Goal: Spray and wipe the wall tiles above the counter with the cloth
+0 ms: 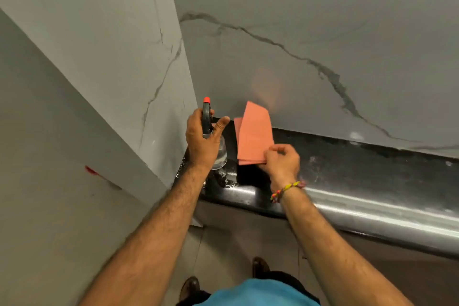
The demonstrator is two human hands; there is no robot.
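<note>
Right hand [282,161], at centre frame, pinches the near edge of the folded orange cloth [254,135] lying on the black bench [347,169]. Cloth's long axis runs up-frame to the wall tiles [310,57]. Left hand [202,139] grips the spray bottle [206,119], nozzle tileward.

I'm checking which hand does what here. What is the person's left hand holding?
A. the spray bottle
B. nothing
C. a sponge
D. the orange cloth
A: the left hand grips the clear spray bottle by its dark head, while the right hand pinches the orange cloth over the black counter.
</note>
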